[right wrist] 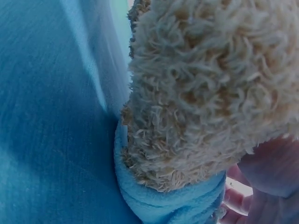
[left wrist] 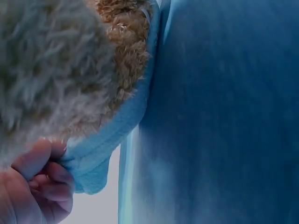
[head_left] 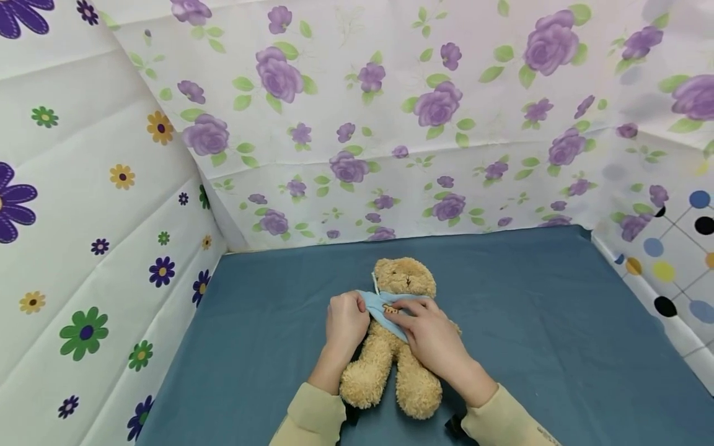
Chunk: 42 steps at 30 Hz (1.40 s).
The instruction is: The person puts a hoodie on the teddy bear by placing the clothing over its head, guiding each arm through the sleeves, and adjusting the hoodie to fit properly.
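A tan teddy bear (head_left: 378, 356) lies on its back, its legs toward me. Light blue plush clothing (head_left: 379, 308) with a small brown-yellow motif covers its chest. My left hand (head_left: 347, 319) grips the clothing's edge at the bear's left-of-view side; in the left wrist view, curled fingers (left wrist: 56, 186) pinch a fold of the blue cloth (left wrist: 100, 154). Across the chest rests my right hand (head_left: 432, 334), fingertips touching the clothing beside the motif. Shaggy fur (right wrist: 201, 93) fills much of the right wrist view, above the blue cloth (right wrist: 173, 198). The bear's arms are mostly hidden by my hands.
A blue-grey cloth (head_left: 268, 322) covers the table. Flowered white sheets (head_left: 346, 142) hang behind and at the left (head_left: 111, 235); a dotted sheet (head_left: 664, 291) borders the right. A thin white strip (head_left: 375, 284) shows beside the bear's head.
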### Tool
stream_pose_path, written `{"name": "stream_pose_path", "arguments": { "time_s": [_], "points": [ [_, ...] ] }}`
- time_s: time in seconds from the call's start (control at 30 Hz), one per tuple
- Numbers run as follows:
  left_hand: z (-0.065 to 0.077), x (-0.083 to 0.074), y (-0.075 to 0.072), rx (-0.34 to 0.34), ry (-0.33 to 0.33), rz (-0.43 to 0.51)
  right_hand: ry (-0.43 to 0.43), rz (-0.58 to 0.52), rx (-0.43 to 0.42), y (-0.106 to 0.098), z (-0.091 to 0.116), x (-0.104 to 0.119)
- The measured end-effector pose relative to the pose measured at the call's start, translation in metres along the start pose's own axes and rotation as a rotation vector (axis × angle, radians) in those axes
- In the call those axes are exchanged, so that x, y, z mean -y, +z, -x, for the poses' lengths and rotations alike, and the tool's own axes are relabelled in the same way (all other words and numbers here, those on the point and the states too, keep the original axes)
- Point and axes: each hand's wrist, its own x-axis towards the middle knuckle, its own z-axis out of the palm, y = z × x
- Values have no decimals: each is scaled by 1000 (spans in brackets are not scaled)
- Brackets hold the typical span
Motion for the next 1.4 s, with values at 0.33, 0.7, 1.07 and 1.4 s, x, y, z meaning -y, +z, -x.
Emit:
{"name": "stream_pose_path", "arguments": {
  "time_s": [0.33,0.7,1.07,1.4],
  "points": [
    [-7,24,-41,409,79,306,10,-16,17,-1,-2,1],
    [-19,61,-72,264,-124,416,57,-137,49,-7,0,-15],
    [-19,61,-49,403,-103,467,0,-88,79,-1,-1,-14],
    [-14,54,-41,401,-34,398,4,-113,80,-3,-1,-16]
  ]
}}
